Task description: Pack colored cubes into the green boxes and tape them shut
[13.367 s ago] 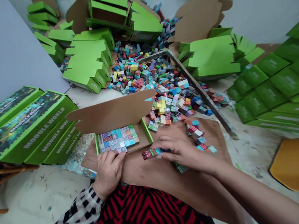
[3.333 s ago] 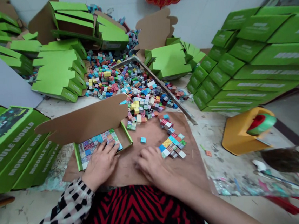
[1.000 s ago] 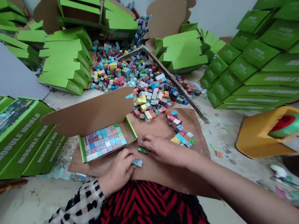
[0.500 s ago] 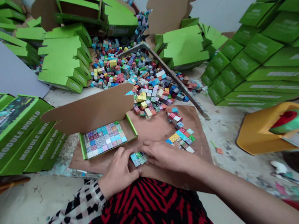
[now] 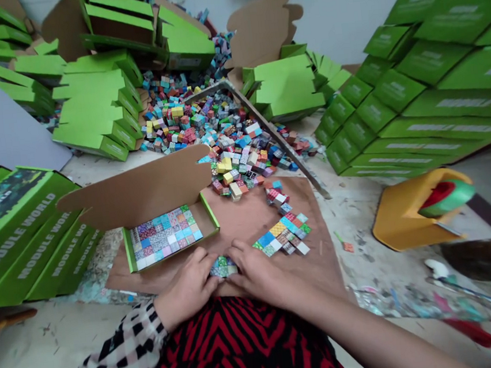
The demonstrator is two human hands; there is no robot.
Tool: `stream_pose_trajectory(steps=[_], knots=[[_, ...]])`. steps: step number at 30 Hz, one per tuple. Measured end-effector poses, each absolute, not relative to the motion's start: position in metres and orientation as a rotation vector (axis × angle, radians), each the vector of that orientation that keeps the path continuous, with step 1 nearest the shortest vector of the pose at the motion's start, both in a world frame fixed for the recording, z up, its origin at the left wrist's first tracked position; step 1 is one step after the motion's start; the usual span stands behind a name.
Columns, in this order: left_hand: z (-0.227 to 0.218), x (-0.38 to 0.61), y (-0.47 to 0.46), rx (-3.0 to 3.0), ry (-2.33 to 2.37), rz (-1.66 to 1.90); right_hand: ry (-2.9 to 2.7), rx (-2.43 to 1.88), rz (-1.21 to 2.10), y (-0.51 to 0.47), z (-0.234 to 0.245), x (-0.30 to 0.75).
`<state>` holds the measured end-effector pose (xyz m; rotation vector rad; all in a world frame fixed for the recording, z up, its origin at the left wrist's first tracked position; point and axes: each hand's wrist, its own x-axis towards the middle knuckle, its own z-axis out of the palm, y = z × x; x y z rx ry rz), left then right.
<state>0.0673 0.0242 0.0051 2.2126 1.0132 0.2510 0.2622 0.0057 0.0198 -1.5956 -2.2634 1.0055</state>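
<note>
A small block of patterned cubes point(image 5: 223, 267), blue, green and grey, sits at the near edge of the brown board point(image 5: 240, 219). My left hand point(image 5: 186, 285) grips its left end and my right hand point(image 5: 254, 270) its right end, fingers curled round it. Just beyond my left hand an open green box point(image 5: 130, 254) with a raised brown cardboard lid point(image 5: 142, 188) holds rows of cubes point(image 5: 166, 235); a strip at its right end shows bare cardboard. Right of my right hand lies a flat group of cubes point(image 5: 283, 233) in loose rows.
Behind the board spreads a large heap of loose cubes point(image 5: 196, 122), with a bent metal bar point(image 5: 275, 135) across it. Green boxes point(image 5: 377, 107) are stacked at right, more boxes point(image 5: 27, 222) at left. A yellow container point(image 5: 398, 215) stands at right.
My hands have come closer together, and both now press on the ends of the small cube block. The whole view has shifted slightly, with the scene moving left.
</note>
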Motion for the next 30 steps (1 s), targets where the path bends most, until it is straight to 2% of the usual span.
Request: stream_pose_trajectory(steps=[4, 10, 19, 23, 30], knots=[[0.01, 0.068, 0.028, 2.266, 1.015, 0.192, -2.181, -1.644, 0.979, -0.001, 0.011, 0.26], [0.015, 0.066, 0.028, 2.422, 0.975, 0.073, -2.09, -1.744, 1.111, -0.004, 0.025, 0.257], [-0.002, 0.054, 0.026, 2.32, 0.941, 0.203, -2.115, -1.708, 1.093, -0.008, 0.031, 0.256], [-0.002, 0.047, 0.022, 2.207, 0.982, 0.334, -2.493, -1.483, 1.046, 0.002, 0.055, 0.267], [0.03, 0.033, 0.015, 2.382, 1.007, 0.701, -2.946, -0.996, 0.601, 0.022, 0.056, 0.259]])
